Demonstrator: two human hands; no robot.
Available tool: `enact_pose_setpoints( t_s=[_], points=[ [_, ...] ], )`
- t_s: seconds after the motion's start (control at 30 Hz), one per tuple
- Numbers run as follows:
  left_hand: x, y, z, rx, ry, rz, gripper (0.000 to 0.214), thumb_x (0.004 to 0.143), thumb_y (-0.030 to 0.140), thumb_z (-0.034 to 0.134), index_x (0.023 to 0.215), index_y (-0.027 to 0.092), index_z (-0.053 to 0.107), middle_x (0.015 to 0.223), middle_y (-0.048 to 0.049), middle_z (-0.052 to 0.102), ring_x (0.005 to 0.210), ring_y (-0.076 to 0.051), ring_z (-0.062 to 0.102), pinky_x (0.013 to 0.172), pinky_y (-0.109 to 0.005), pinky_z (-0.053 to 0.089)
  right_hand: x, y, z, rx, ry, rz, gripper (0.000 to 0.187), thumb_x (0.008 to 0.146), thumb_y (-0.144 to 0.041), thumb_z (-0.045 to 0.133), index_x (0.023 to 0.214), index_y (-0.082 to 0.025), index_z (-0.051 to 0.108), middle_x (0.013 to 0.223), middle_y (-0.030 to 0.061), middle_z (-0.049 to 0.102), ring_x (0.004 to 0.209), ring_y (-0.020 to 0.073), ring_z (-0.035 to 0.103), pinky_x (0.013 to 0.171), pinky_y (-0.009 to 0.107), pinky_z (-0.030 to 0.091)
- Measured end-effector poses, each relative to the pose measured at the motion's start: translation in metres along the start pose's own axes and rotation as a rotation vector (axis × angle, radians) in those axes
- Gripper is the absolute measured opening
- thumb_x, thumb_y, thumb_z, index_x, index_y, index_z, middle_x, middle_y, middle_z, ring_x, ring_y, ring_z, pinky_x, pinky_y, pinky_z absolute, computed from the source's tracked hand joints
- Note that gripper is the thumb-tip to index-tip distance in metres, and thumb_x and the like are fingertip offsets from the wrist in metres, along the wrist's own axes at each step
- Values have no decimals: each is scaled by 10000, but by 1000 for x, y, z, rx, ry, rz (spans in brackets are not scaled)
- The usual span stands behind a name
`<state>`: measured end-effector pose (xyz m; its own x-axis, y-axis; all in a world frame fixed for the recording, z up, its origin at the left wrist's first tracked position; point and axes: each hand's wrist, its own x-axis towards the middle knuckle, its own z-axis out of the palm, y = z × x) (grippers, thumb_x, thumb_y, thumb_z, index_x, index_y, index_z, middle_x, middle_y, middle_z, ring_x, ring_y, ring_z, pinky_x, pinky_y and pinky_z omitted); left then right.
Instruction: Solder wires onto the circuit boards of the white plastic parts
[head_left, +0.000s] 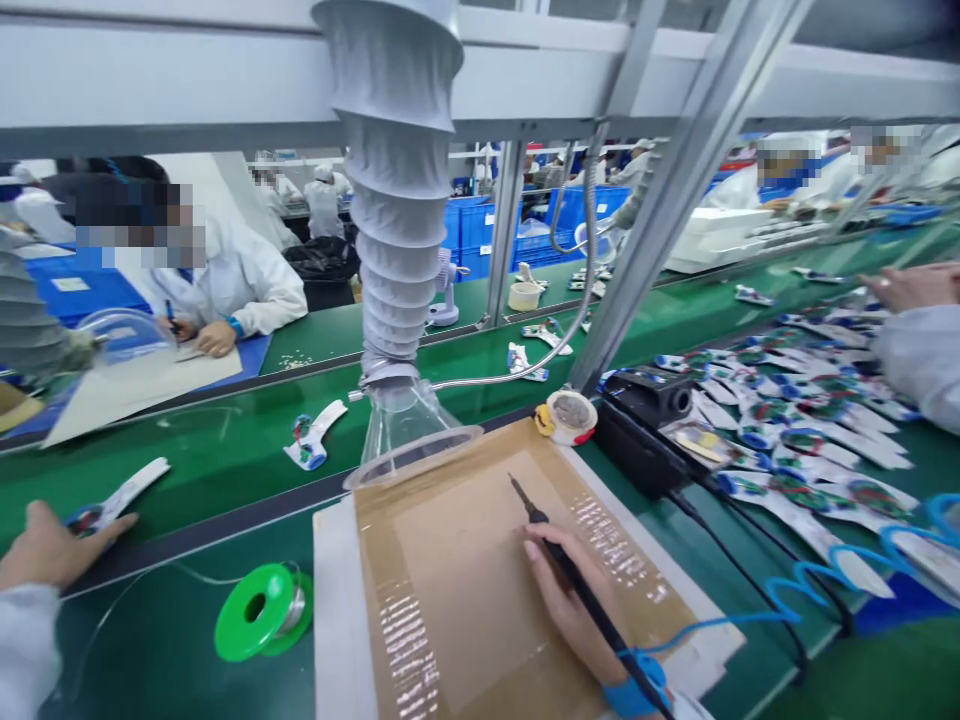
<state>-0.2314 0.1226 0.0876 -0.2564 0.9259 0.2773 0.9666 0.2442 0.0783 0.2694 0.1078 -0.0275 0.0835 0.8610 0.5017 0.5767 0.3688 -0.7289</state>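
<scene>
My right hand [571, 600] is closed round a black soldering iron [559, 560], its tip resting over the brown taped cardboard mat [457, 560]. A blue wrist strap [636, 690] sits on that wrist. My left hand [49, 545] reaches far left onto the green conveyor belt [225, 450], fingers pressing a white flat part with a blue and red ring [112, 500]. A green solder spool [262, 610] lies between the hands, its wire trailing left.
A clear fume hood on a white ribbed hose [397, 250] hangs over the mat's far edge. A tape roll [570, 415], a black unit [645, 410] and a pile of white parts [795, 440] lie right. Another person's sleeve [919, 350] is at far right; a worker [217, 280] sits across.
</scene>
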Motion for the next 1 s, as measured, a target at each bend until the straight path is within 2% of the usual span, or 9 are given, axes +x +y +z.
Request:
enact_pose_setpoints(
  t_s=[0.07,0.13,0.23,0.33,0.43,0.53,0.67,0.8,1.0],
  points=[
    [28,-18,4,170,104,-213,608,918,694,373,1243,192,480,811,-46,703,933,-419,729,729,-569,606,0,0,1,2,-9,-16,125,966,-296,612,1047,-248,696,975,59,786,902,241,771,796,346,637],
    [55,-13,17,214,71,-224,668,897,704,335,1201,144,534,816,-79,731,934,-424,737,744,-526,604,0,0,2,1,-11,-32,124,967,-298,613,1043,-248,697,968,59,788,890,242,775,781,344,642],
    [78,32,44,29,-188,-20,789,879,713,429,1354,88,513,1066,-151,770,964,-361,753,795,-430,586,1,-2,2,-8,-5,-44,125,965,-297,615,1046,-248,696,965,60,789,884,245,777,773,348,647],
    [83,93,69,-40,-407,-17,1105,735,732,655,1528,36,328,1316,-263,666,1139,-363,701,859,-380,563,-1,-1,3,-27,8,-49,124,965,-297,615,1048,-254,695,967,60,785,886,248,774,770,357,647],
    [83,135,87,-45,-476,-24,1155,719,655,702,1582,57,221,1400,-269,606,1234,-369,648,932,-383,523,-2,0,2,-36,17,-58,125,966,-298,616,1058,-258,689,974,58,782,900,250,769,790,369,639],
    [85,147,94,-26,-450,-22,1001,769,577,658,1561,88,290,1413,-249,602,1272,-376,614,970,-399,485,-2,0,0,-57,14,-60,117,971,-297,608,1050,-257,685,978,55,777,896,242,764,806,371,629],
    [81,133,75,-23,-464,-27,689,802,588,596,1357,181,586,1286,-146,706,1154,-326,678,895,-342,503,0,-2,-2,-66,12,-72,117,974,-305,598,1037,-255,683,974,50,777,884,235,763,783,360,622],
    [54,107,28,-19,-419,-57,717,809,647,561,1368,199,588,1314,-120,694,1156,-331,672,905,-353,510,0,-3,-2,-41,-13,-64,117,975,-305,595,1040,-249,675,976,57,779,897,238,763,787,359,618],
    [-56,72,-31,-6,-174,-50,781,791,705,576,1441,275,527,1367,-98,669,1096,-373,693,838,-437,566,-3,0,-3,-22,-14,-52,131,974,-308,601,1053,-249,687,993,57,780,929,244,756,822,373,602]
  ],
)
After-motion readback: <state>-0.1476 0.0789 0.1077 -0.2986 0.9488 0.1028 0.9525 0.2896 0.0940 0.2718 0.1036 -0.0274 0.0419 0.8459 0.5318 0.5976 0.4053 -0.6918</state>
